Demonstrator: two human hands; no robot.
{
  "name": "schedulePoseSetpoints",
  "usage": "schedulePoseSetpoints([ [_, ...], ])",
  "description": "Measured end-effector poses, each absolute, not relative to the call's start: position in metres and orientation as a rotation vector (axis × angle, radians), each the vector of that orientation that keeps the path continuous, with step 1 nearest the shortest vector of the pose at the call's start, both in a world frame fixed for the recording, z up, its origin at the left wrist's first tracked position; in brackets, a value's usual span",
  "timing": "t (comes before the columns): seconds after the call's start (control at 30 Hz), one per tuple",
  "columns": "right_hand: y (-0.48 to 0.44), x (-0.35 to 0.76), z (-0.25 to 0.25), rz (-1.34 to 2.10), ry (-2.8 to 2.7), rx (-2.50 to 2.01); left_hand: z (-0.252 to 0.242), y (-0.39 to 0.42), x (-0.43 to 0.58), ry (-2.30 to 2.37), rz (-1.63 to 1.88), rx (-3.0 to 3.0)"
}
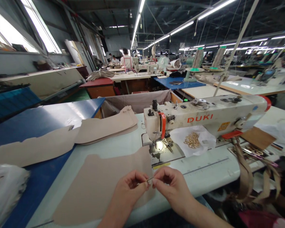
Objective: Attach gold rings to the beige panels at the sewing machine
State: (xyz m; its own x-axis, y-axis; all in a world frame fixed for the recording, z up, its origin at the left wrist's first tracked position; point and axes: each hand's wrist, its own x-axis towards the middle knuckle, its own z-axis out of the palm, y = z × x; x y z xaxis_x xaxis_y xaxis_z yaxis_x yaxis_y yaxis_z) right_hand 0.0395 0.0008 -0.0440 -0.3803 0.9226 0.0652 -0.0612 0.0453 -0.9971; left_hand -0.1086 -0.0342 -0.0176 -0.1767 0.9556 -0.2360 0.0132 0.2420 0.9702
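Note:
My left hand (133, 186) and my right hand (168, 184) meet fingertip to fingertip above a beige panel (95, 186). Both pinch a small thin piece (150, 179), dark and narrow, mostly covered by the fingers; its kind cannot be made out. Flat on the pale green sewing table lies the beige panel, its right edge near the needle area. Just behind the hands stands a white sewing machine (201, 115) marked DUKI. Under its arm, a heap of small gold metal rings (192, 140) rests on a white sheet (209, 139).
More beige panels (106, 125) are stacked at the left, across onto a blue table (54, 117). Beige straps (245, 174) hang off the right end, near scissors (258, 155) and a brown sheet (258, 137). A clear plastic bag (7, 190) sits lower left. A person (127, 61) is farther back.

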Motion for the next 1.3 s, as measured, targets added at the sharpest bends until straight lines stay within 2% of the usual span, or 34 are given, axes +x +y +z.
schedulePoseSetpoints([
  [0.37, 0.003, 0.036, -0.044, 1.305, -1.558, -1.043, -0.030, -0.030, -0.109, 1.456, 1.182, 0.919],
  [0.5, 0.004, 0.040, -0.043, 1.386, -1.550, -0.995, -0.027, -0.033, -0.107, 1.477, 1.247, 0.985],
  [0.73, 0.006, 0.044, -0.040, 1.732, -1.299, -0.830, -0.026, -0.040, -0.102, 1.470, 1.350, 1.096],
  [0.97, 0.010, 0.048, -0.033, 1.656, -1.537, -0.932, -0.028, -0.042, -0.104, 1.517, 1.329, 1.151],
  [1.13, 0.014, 0.049, -0.029, 1.515, -1.736, -1.007, -0.033, -0.038, -0.114, 1.503, 1.193, 1.129],
  [1.3, 0.022, 0.049, -0.044, 1.650, -1.575, -1.080, -0.029, -0.016, -0.137, 1.589, 0.981, 1.268],
])
